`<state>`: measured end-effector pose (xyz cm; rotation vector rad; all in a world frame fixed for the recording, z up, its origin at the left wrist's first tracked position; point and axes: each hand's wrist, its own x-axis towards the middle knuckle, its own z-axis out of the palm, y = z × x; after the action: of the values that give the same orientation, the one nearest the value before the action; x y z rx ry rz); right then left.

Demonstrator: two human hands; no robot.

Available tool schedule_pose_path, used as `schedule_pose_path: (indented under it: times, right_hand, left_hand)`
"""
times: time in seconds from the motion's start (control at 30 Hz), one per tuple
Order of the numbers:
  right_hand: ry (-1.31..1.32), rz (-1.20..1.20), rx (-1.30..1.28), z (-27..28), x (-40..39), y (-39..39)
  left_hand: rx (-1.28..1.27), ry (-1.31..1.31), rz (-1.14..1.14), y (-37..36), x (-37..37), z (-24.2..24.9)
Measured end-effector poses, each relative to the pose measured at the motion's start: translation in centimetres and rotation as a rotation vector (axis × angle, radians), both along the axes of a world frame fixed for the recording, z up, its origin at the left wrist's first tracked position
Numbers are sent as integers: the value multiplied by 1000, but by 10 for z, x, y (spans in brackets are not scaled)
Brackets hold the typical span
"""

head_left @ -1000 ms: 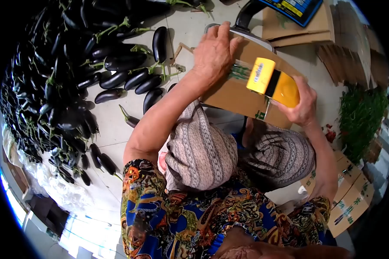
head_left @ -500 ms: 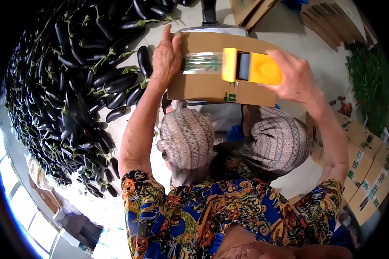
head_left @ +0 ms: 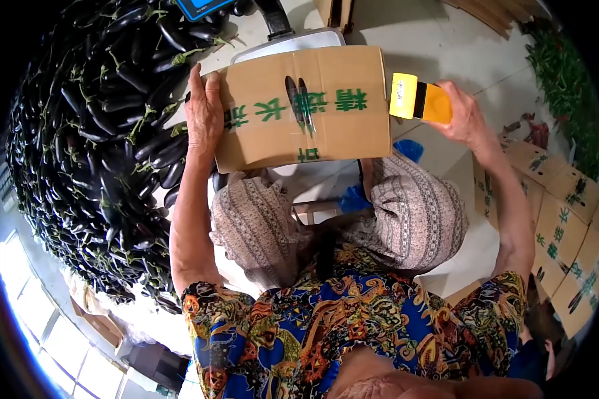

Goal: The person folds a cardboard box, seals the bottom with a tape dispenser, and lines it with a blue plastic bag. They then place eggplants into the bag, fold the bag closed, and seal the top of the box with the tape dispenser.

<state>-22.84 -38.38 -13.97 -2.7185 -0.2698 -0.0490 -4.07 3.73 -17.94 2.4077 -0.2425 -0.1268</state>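
Note:
A brown cardboard box [head_left: 259,143] with green printing and a dark eggplant picture lies in front of me, above my knees. Clear tape shines along its top seam. My left hand [head_left: 203,116] grips the box's left end, thumb on the top edge. In my right hand [head_left: 460,114] is a yellow tape dispenser [head_left: 435,103], just off the right end of the box. Behind the box shows the pale platform [head_left: 293,43] of a scale; what the box rests on is hidden.
A large heap of eggplants [head_left: 106,166] fills the left side. Flat printed cartons [head_left: 556,233] lie at the right, with green produce [head_left: 566,100] beyond them. Folded cardboard [head_left: 492,12] lies at the top. Blue plastic [head_left: 356,199] is on the floor between my knees.
The tape dispenser has gone from over the box top to beyond its right end. More of the printed top shows now. My view has shifted, and the box sits further left in it.

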Motion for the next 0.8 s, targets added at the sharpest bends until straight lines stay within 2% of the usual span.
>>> schedule_pose_path:
  times: [0.13, 0.23, 0.3, 0.33, 0.43, 0.57, 0.6, 0.63, 0.7, 0.8]
  right_hand:
    - [140, -150, 161, -34, -13, 17]
    - [144, -258, 352, -73, -28, 37]
    - [44, -246, 396, -93, -32, 56]
    - [73, -263, 596, -104, -33, 58]
    - [53, -249, 509, -121, -33, 52]
    - [138, -235, 178, -139, -50, 20]
    - [-95, -27, 35, -157, -60, 5]
    - [-40, -54, 24, -159, -71, -6]
    - [66, -106, 1, -159, -83, -21]
    - [87, -115, -104, -125, -69, -4]
  left_hand:
    - [21, 58, 3, 2, 1, 9]
    - [42, 39, -21, 11, 10, 7]
    - [11, 25, -58, 17, 14, 4]
    - [35, 56, -29, 12, 13, 10]
    - [58, 60, -22, 16, 17, 8]
    - [63, 29, -47, 20, 21, 3]
    - [57, 51, -33, 18, 20, 6]
    - [54, 76, -23, 16, 19, 8]
    - [50, 100, -14, 16, 20, 10]
    - [41, 55, -40, 18, 21, 4]
